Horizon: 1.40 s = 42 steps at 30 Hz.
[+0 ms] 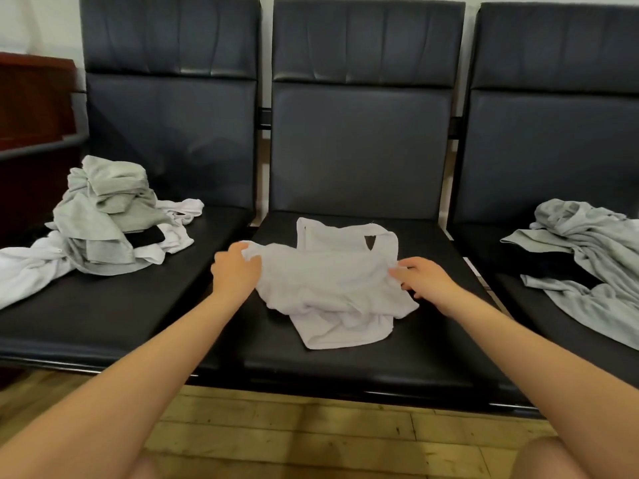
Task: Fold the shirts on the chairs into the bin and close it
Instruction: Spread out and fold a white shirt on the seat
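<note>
A white sleeveless shirt lies partly folded on the seat of the middle black chair. My left hand grips the shirt's left edge, with cloth bunched between thumb and fingers. My right hand pinches the shirt's right edge. A pile of grey and white shirts sits on the left chair. Grey shirts with something black under them lie spread on the right chair. No bin is in view.
The three black padded chairs stand side by side against a pale wall. A dark red wooden cabinet stands at the far left. Wooden floor runs in front of the seats, and my knees show at the bottom edge.
</note>
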Each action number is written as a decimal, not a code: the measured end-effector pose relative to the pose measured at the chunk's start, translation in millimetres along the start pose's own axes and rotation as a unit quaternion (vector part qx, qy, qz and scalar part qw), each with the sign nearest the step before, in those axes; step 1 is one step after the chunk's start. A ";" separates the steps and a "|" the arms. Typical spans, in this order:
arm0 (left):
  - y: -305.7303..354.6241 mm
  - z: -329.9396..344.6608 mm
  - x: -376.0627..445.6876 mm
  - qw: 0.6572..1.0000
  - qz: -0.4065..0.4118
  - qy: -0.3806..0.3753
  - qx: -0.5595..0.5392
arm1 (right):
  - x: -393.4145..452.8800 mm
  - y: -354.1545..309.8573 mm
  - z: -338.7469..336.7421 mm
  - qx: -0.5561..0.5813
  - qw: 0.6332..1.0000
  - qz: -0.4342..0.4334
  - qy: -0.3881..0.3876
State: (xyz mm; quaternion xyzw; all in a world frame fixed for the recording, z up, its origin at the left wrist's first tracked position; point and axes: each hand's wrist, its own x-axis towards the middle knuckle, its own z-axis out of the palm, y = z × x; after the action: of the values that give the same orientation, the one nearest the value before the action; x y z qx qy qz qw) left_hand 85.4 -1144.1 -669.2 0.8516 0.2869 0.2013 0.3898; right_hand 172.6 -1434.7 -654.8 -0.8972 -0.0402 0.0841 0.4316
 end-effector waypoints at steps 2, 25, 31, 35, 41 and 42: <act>9.8 -3.1 -15.5 0.990 0.123 0.054 0.047 | -3.6 3.2 4.7 -0.112 0.993 -0.044 0.006; 29.1 50.4 -75.5 0.899 0.359 -0.244 0.055 | -23.9 38.9 2.1 -0.162 0.965 -0.203 -0.024; 49.6 9.1 -76.1 0.943 0.236 -0.151 -0.181 | -31.2 16.8 -0.9 0.181 0.975 -0.128 -0.008; 43.5 -40.4 -62.0 0.953 0.119 -0.017 -0.278 | -28.2 3.9 -31.4 0.406 0.907 -0.029 0.108; -22.2 -64.2 -49.4 0.978 0.102 -0.098 0.150 | -33.3 26.1 -26.9 0.222 0.974 0.040 0.023; -29.0 -63.8 -49.5 0.978 0.096 -0.092 0.161 | -38.1 27.1 -25.1 0.152 0.988 0.021 -0.020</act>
State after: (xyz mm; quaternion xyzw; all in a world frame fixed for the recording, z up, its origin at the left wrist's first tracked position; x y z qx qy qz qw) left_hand 2.3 -1125.6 -658.4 0.9417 0.1955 0.1095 0.2511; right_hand 139.8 -1476.4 -656.1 -0.8199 -0.0168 0.1165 0.5603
